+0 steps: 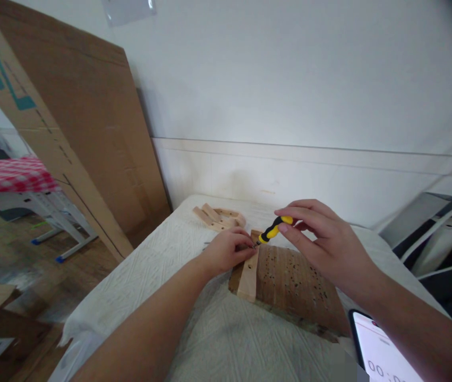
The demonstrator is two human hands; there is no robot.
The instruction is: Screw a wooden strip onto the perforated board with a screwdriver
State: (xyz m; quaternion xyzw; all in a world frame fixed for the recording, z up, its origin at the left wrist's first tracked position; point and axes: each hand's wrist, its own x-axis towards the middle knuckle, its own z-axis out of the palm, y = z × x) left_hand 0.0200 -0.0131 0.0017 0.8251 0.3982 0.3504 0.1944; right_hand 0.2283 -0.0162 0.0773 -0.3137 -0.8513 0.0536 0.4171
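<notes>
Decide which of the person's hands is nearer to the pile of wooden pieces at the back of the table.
Left. The left hand lies just in front of the wooden pieces; the right hand, holding the yellow screwdriver, is farther off to their right.

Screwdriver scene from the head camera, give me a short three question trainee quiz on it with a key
1. True or false: the right hand holds the yellow and black screwdriver by its handle.
2. Where does the left hand rest? A. on the phone, B. at the screwdriver's tip, on the pale wooden strip, C. on the cardboard sheet.
3. Fill in: the wooden board under the strip is dotted with small ____.

Key
1. True.
2. B. The phone lies apart, near the right forearm, and the cardboard sheet leans on the wall.
3. Holes.
</notes>
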